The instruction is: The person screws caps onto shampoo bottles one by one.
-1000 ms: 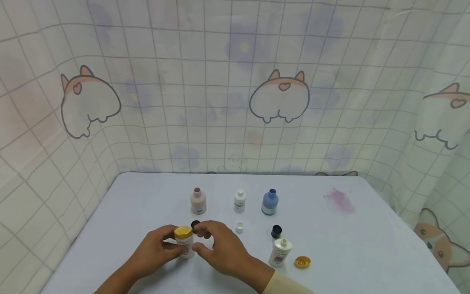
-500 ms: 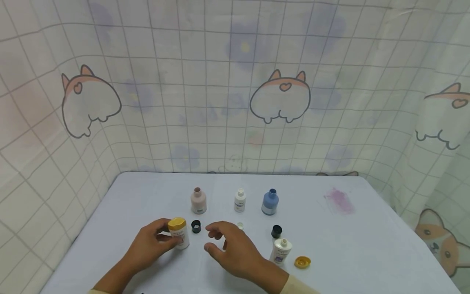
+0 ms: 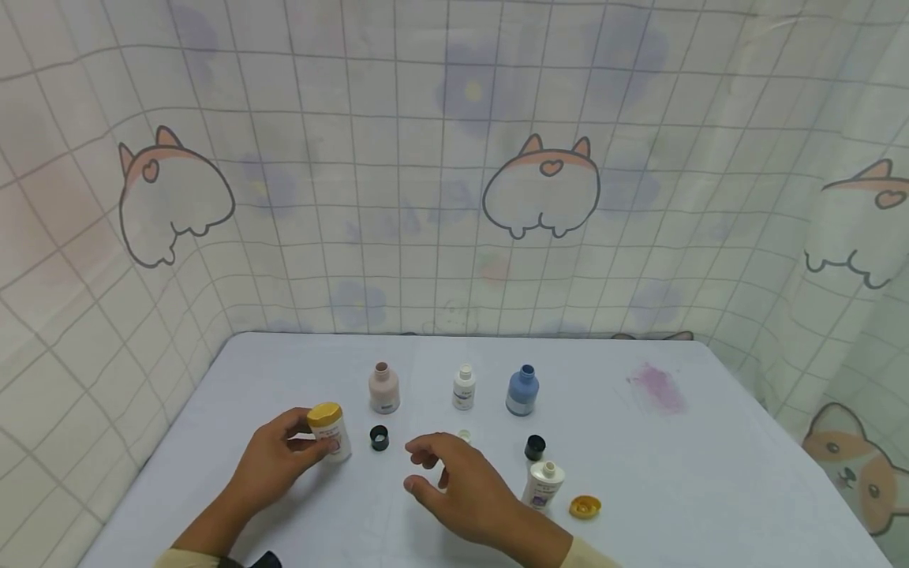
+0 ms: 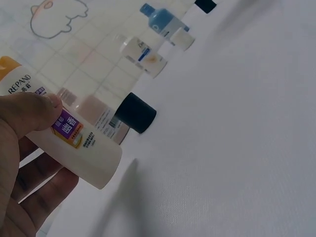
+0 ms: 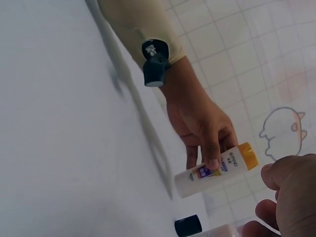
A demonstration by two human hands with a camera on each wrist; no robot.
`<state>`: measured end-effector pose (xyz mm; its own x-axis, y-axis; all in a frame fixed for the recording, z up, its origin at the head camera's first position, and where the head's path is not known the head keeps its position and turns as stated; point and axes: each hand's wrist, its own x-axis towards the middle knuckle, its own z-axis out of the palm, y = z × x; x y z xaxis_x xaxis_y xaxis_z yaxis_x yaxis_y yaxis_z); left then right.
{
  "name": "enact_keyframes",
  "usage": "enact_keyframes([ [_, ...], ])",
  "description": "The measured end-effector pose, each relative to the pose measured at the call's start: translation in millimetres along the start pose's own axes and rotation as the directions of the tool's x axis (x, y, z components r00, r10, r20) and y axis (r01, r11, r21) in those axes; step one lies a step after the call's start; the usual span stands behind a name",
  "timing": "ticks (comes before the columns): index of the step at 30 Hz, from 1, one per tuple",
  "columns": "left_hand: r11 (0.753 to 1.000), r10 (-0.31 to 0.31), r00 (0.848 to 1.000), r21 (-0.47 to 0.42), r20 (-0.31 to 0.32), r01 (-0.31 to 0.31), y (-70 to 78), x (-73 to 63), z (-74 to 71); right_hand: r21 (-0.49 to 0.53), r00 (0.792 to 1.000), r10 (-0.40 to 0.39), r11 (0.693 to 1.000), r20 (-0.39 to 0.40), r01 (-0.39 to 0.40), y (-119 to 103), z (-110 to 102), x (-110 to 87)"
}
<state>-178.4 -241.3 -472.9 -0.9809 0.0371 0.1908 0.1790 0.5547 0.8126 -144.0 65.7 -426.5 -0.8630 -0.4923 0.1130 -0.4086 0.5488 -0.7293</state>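
Head view: left hand (image 3: 273,465) grips the small white yellow-capped plastic bottle (image 3: 329,431) above the table's left side; right hand (image 3: 461,489) hovers relaxed, empty. Tilted, it could slip, toppling the black cap (image 3: 379,438).

bare hands, cream sleeves (image 3: 578,554), black wrist-worn camera (image 5: 154,70).

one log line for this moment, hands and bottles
left hand: grips yellow-capped bottle | right hand: holds nothing, above table | black cap: on table between hands | open white bottle: right of right hand
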Motion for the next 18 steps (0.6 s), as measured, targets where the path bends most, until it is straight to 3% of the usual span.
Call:
enact_keyframes([
  [18, 0.997, -0.068, 0.997, 0.021, -0.034, 0.069, -8.0, 8.7, -12.7, 0.038, 1.000, 0.017, 0.999, 0.023, -0.018, 4.9, -8.2, -11.6],
])
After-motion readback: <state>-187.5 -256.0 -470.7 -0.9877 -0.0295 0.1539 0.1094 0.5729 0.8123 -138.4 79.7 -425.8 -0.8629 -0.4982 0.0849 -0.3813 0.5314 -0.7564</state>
